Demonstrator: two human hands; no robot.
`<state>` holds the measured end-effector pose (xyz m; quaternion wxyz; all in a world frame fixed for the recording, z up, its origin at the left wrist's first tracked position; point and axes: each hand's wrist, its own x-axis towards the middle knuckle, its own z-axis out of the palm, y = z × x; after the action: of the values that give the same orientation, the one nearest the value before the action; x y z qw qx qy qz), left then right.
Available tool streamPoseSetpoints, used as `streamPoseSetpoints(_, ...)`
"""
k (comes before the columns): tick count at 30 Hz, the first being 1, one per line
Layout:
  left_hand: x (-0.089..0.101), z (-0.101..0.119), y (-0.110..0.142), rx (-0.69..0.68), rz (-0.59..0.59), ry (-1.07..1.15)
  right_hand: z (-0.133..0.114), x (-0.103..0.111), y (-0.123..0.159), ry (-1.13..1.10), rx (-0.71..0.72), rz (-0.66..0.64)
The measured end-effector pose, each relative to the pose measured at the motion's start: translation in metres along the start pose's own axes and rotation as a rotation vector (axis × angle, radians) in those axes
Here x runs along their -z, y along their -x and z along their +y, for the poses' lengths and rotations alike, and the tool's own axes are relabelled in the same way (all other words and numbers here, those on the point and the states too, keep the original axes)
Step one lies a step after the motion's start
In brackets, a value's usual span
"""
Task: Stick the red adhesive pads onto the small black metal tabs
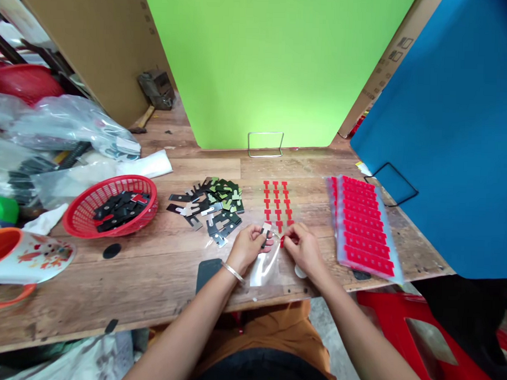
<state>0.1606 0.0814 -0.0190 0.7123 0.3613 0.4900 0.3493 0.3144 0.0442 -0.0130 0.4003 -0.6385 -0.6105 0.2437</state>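
Note:
My left hand (248, 247) pinches a small flat metal piece (266, 229) upright over a clear plastic sheet (267, 265) on the wooden table (150, 275). Close beside it, my right hand (303, 248) holds a small red T-shaped sticker (282, 242) at its fingertips. Rows of the same red stickers (277, 204) lie on the clear sheet just beyond both hands. A loose pile of black, green and silver flat pieces (213, 208) sits to the left of the stickers.
A red basket (151, 208) with black pieces stands at the left. A stack of red sticker sheets (364, 227) lies at the right. Plastic bags (64, 122) and an orange-rimmed mug (22, 257) crowd the far left. Green (274, 63) and blue (455, 125) boards stand behind.

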Motion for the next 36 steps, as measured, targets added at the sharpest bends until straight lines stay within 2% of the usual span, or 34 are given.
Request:
streamPoseSetpoints(6, 0.0, 0.007, 0.004, -0.001, -0.022, 0.026, -0.008, 0.011, 0.003, -0.401, -0.244, 0.038)
streamPoseSetpoints(9, 0.0, 0.015, 0.014, 0.013, -0.07, 0.089, -0.02, 0.004, 0.006, -0.517, -0.286, 0.058)
streamPoseSetpoints(13, -0.002, 0.021, 0.029, 0.058, -0.105, 0.162, -0.034, -0.012, 0.012, -0.648, -0.271, 0.037)
streamPoseSetpoints(20, 0.0, 0.019, 0.041, 0.032, -0.091, 0.169, -0.042, -0.029, 0.02, -0.61, -0.227, 0.085)
streamPoseSetpoints(26, 0.003, 0.02, 0.042, 0.017, -0.133, 0.152, -0.04, -0.03, 0.02, -0.564, -0.219, 0.065)
streamPoseSetpoints(36, 0.006, 0.014, 0.041, -0.008, -0.165, 0.112, -0.045, -0.031, 0.02, -0.64, -0.256, 0.038)
